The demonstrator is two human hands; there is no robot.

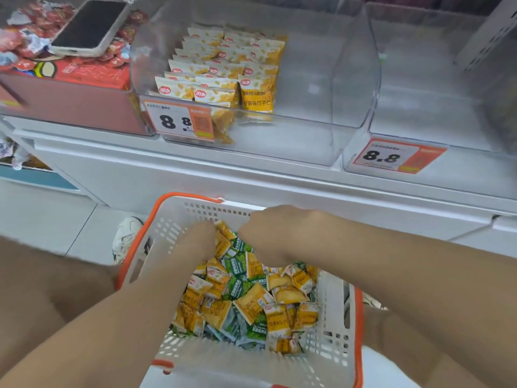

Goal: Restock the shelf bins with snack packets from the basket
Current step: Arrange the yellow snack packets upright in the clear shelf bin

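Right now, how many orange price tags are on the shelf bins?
2. One price tag on the bin of yellow packets, a second price tag on the bin to its right; others may be hidden.

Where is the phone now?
In the head view, the phone lies upper left, on the red snacks, left of the bin holding yellow packets.

Phone (89,26) atop red snack box (84,75), price tag (179,120), white shoe (126,238)
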